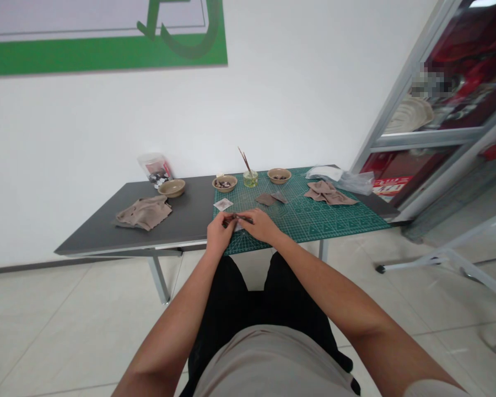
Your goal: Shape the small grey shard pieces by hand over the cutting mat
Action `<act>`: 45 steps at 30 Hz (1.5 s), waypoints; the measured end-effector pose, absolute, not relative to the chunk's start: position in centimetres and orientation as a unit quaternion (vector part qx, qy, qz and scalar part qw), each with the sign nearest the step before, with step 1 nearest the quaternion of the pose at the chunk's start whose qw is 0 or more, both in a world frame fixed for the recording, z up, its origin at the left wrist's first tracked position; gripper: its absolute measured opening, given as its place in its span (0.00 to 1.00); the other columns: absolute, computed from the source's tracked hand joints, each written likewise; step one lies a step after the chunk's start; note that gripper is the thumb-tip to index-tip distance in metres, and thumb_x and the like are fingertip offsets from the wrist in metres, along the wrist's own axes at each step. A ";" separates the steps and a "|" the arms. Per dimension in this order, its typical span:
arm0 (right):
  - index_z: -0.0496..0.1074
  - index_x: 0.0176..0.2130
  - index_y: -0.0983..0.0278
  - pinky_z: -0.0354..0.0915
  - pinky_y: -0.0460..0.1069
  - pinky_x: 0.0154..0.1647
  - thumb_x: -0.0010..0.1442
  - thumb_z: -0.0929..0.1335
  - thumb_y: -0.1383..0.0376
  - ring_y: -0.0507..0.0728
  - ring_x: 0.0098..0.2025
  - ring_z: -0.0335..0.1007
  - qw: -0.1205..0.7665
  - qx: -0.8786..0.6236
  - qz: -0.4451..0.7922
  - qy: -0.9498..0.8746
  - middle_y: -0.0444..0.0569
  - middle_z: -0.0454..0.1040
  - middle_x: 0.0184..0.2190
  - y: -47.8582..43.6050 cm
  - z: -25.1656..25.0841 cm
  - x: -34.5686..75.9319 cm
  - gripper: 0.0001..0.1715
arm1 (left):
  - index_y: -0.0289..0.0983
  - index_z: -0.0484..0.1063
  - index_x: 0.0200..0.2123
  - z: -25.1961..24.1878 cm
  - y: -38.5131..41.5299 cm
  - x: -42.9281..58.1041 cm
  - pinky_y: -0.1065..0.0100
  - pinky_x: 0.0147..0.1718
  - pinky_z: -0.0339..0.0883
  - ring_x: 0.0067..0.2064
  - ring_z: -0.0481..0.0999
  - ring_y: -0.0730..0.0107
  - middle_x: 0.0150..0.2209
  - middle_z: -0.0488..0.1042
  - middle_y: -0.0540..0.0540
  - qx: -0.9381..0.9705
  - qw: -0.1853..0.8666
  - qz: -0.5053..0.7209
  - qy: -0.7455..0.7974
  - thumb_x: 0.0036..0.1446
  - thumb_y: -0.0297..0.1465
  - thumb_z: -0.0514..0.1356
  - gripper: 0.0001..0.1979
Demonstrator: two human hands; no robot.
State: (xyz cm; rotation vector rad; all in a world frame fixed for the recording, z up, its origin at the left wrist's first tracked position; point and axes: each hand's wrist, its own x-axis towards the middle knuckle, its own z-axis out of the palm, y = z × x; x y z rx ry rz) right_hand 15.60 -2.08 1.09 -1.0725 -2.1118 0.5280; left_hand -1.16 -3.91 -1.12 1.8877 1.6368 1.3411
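Note:
My left hand point(220, 230) and my right hand point(259, 224) meet over the near edge of the green cutting mat point(297, 220). Both have their fingers pinched together on a small dark piece point(236, 216), too small and too covered to name. Something white shows just below the fingertips. A little beyond my left hand lies a white square with a brownish mark point(223, 204). Brown flat pieces point(266, 199) rest on the mat farther back, beside a small clear piece point(279, 197).
Two bowls point(225, 183) point(279, 176) with dark bits flank a glass jar point(250, 178) holding thin sticks. Left are another bowl point(172, 188), a clear tub point(155, 169) and a brown cloth point(144, 213). A second cloth point(329, 193) and plastic bag point(355, 181) lie right.

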 end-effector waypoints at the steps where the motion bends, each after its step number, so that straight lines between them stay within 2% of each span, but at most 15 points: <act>1: 0.77 0.50 0.62 0.60 0.56 0.55 0.63 0.66 0.63 0.60 0.49 0.72 0.345 -0.419 0.210 -0.813 0.54 0.79 0.46 -2.2 1.1 15.6 0.17 | 0.39 0.73 0.37 -1.0 -3.9 -1.1 0.67 0.40 0.69 0.35 0.76 0.68 0.34 0.78 0.49 0.666 0.146 0.454 0.573 0.56 0.34 0.61 0.07; 5: 0.75 0.52 0.64 0.64 0.55 0.52 0.61 0.69 0.62 0.59 0.47 0.73 0.376 -0.450 0.255 -0.769 0.54 0.79 0.45 -2.3 0.6 15.5 0.20 | 0.39 0.72 0.35 -0.5 -4.0 -0.9 0.65 0.40 0.68 0.37 0.76 0.66 0.35 0.78 0.47 0.706 0.110 0.400 0.575 0.56 0.31 0.59 0.04; 10: 0.77 0.40 0.63 0.67 0.51 0.45 0.57 0.71 0.62 0.56 0.40 0.76 0.448 -0.419 0.387 -0.689 0.49 0.80 0.37 -1.2 -0.6 15.4 0.10 | 0.40 0.71 0.37 0.3 -4.3 -0.2 0.65 0.42 0.68 0.38 0.76 0.66 0.36 0.77 0.47 0.731 0.119 0.386 0.550 0.58 0.30 0.57 0.04; 12: 0.77 0.37 0.64 0.67 0.51 0.43 0.54 0.72 0.63 0.55 0.37 0.75 0.469 -0.417 0.404 -0.666 0.48 0.80 0.34 -0.8 -1.0 15.4 0.09 | 0.41 0.69 0.41 0.2 -4.4 0.0 0.66 0.40 0.69 0.37 0.77 0.67 0.36 0.78 0.48 0.725 0.160 0.381 0.550 0.57 0.30 0.58 0.08; 14: 0.76 0.35 0.64 0.67 0.51 0.43 0.53 0.72 0.62 0.55 0.36 0.75 0.493 -0.431 0.404 -0.639 0.48 0.79 0.32 -0.6 -1.3 15.5 0.09 | 0.41 0.66 0.48 -0.1 -4.3 0.0 0.65 0.39 0.70 0.37 0.77 0.66 0.37 0.78 0.48 0.722 0.193 0.368 0.553 0.55 0.29 0.61 0.16; 16: 0.75 0.36 0.64 0.68 0.51 0.42 0.51 0.73 0.62 0.55 0.36 0.75 0.523 -0.435 0.420 -0.601 0.47 0.78 0.31 -0.5 -1.4 15.6 0.11 | 0.41 0.65 0.50 -0.5 -4.2 -0.2 0.64 0.41 0.70 0.39 0.77 0.65 0.39 0.78 0.47 0.733 0.194 0.350 0.550 0.54 0.29 0.62 0.19; 19: 0.74 0.41 0.63 0.69 0.51 0.41 0.49 0.73 0.62 0.54 0.35 0.74 0.552 -0.403 0.484 -0.547 0.46 0.78 0.31 -0.4 -1.4 16.0 0.18 | 0.40 0.69 0.44 -0.8 -4.0 -0.5 0.60 0.46 0.68 0.44 0.75 0.61 0.40 0.77 0.44 0.771 0.138 0.310 0.539 0.56 0.28 0.60 0.11; 21: 0.74 0.42 0.62 0.69 0.51 0.42 0.48 0.73 0.62 0.54 0.35 0.74 0.558 -0.386 0.519 -0.520 0.46 0.78 0.32 -0.5 -1.2 16.3 0.18 | 0.39 0.73 0.39 -0.8 -4.0 -0.5 0.57 0.49 0.67 0.46 0.73 0.58 0.41 0.75 0.42 0.790 0.088 0.287 0.535 0.58 0.29 0.58 0.06; 25: 0.75 0.40 0.62 0.69 0.51 0.43 0.47 0.72 0.61 0.54 0.36 0.73 0.578 -0.362 0.556 -0.476 0.47 0.78 0.35 -0.5 -1.0 16.7 0.17 | 0.38 0.77 0.37 -0.7 -4.5 -0.1 0.56 0.47 0.66 0.47 0.70 0.55 0.45 0.71 0.38 0.768 0.002 0.267 0.582 0.60 0.32 0.57 0.09; 28: 0.75 0.40 0.63 0.68 0.51 0.45 0.44 0.74 0.63 0.54 0.39 0.73 0.595 -0.354 0.545 -0.472 0.48 0.78 0.37 -0.4 -1.0 16.6 0.20 | 0.41 0.78 0.41 -0.9 -4.9 0.4 0.55 0.45 0.66 0.47 0.70 0.54 0.44 0.71 0.39 0.770 -0.029 0.227 0.596 0.62 0.34 0.55 0.12; 30: 0.76 0.40 0.64 0.68 0.50 0.44 0.42 0.75 0.63 0.55 0.40 0.73 0.590 -0.374 0.525 -0.486 0.48 0.78 0.37 -0.2 -1.1 16.5 0.22 | 0.42 0.77 0.46 -0.9 -4.7 0.6 0.55 0.45 0.65 0.48 0.69 0.54 0.45 0.72 0.39 0.785 -0.023 0.214 0.581 0.63 0.34 0.53 0.14; 33: 0.76 0.42 0.65 0.69 0.50 0.42 0.47 0.74 0.62 0.55 0.39 0.74 0.558 -0.407 0.506 -0.516 0.50 0.78 0.36 0.0 -1.4 16.5 0.20 | 0.41 0.75 0.50 -0.9 -3.9 0.3 0.56 0.50 0.65 0.49 0.69 0.57 0.48 0.72 0.40 0.812 0.013 0.225 0.539 0.63 0.30 0.51 0.16; 37: 0.74 0.45 0.65 0.69 0.51 0.42 0.52 0.71 0.65 0.55 0.37 0.75 0.495 -0.463 0.428 -0.598 0.50 0.79 0.35 -0.1 -0.9 17.1 0.18 | 0.38 0.75 0.47 -0.8 -2.9 -0.4 0.58 0.53 0.65 0.50 0.70 0.59 0.47 0.72 0.40 0.818 0.065 0.251 0.514 0.61 0.28 0.54 0.13; 42: 0.77 0.36 0.63 0.65 0.50 0.40 0.52 0.73 0.65 0.55 0.34 0.72 0.377 -0.490 0.249 -0.746 0.48 0.77 0.31 -0.5 0.4 17.8 0.08 | 0.40 0.77 0.42 -0.7 -2.9 -0.9 0.52 0.50 0.65 0.51 0.69 0.52 0.47 0.73 0.39 0.790 0.023 0.243 0.562 0.60 0.35 0.58 0.11; 45: 0.79 0.36 0.64 0.63 0.50 0.41 0.52 0.73 0.66 0.55 0.35 0.71 0.324 -0.462 0.179 -0.806 0.50 0.77 0.33 -0.4 0.7 17.5 0.08 | 0.39 0.76 0.43 -0.8 -3.1 -1.0 0.54 0.48 0.65 0.49 0.69 0.53 0.46 0.74 0.39 0.793 0.016 0.245 0.558 0.61 0.33 0.57 0.11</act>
